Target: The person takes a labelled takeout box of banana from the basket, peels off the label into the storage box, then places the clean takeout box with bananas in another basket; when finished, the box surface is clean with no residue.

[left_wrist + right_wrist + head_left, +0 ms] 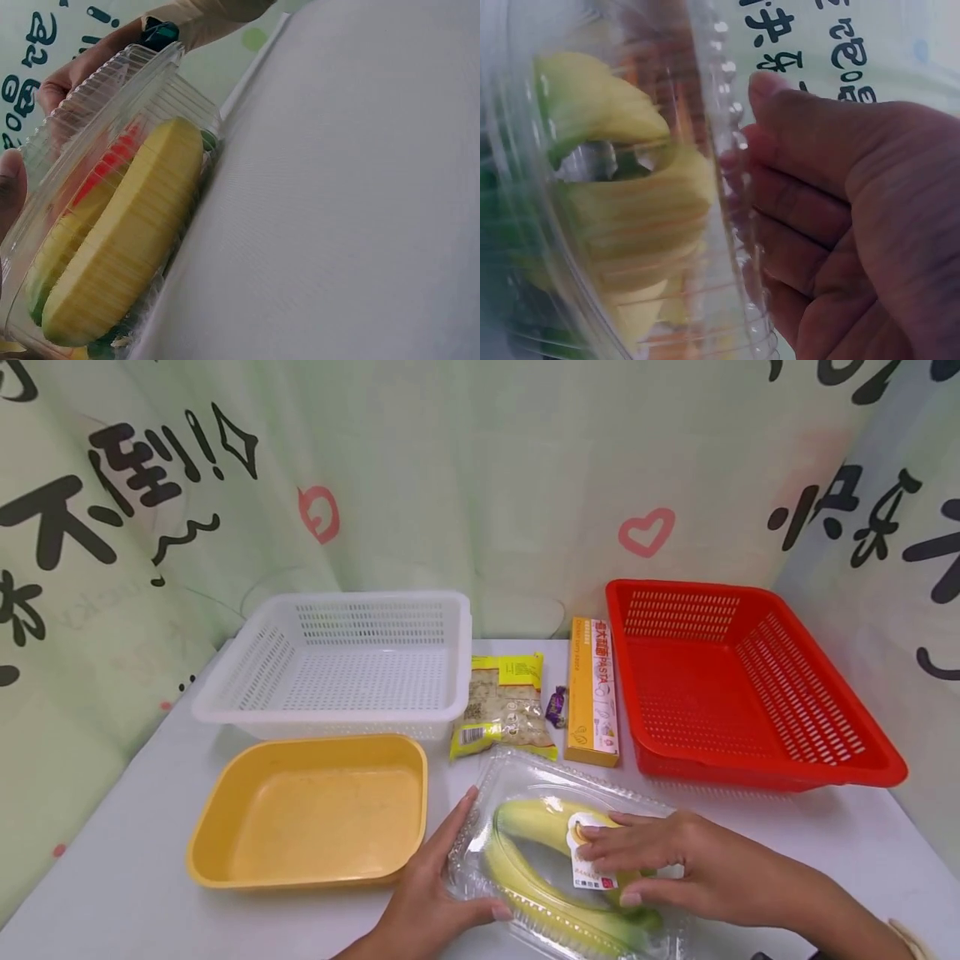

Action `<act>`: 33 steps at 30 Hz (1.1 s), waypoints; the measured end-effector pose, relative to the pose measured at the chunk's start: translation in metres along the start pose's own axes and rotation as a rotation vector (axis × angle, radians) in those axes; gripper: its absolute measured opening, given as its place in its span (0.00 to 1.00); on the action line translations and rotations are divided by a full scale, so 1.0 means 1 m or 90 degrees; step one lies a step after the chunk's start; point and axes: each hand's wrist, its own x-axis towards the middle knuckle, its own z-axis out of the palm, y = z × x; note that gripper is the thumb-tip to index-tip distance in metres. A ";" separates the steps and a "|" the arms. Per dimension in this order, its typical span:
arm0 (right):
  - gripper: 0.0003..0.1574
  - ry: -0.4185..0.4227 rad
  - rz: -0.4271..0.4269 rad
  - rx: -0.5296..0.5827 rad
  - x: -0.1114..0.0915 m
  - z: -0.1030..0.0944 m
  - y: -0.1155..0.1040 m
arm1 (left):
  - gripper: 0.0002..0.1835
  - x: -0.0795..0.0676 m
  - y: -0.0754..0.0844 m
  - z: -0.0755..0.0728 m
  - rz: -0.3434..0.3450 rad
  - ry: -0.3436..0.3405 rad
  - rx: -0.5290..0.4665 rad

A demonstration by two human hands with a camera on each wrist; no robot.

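Observation:
A clear plastic clamshell box [547, 768] of yellow bananas [525, 877] lies at the near middle of the table. At its left near corner my left hand [431, 881] holds it, fingers along the left side and thumb at the front. Over the lid, my right hand [667, 860] lies with fingers stretched across a white label [588, 860]. The bananas show through the ribbed wall in the left wrist view, close over the table. Beside the box's edge in the right wrist view are the right hand's thumb and folded-looking fingers [795, 217].
A yellow basin [315, 810] stands left of the box, with a white basket [360, 677] behind it. Behind the box are a yellow-and-clear food bag [502, 706], a purple wrapped candy [556, 707] and a pasta box [581, 693]. A red basket [697, 693] is at the right.

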 end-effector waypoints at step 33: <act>0.19 0.374 -0.126 -0.045 0.009 0.032 0.019 | 0.58 0.001 -0.003 0.002 0.023 -0.012 -0.012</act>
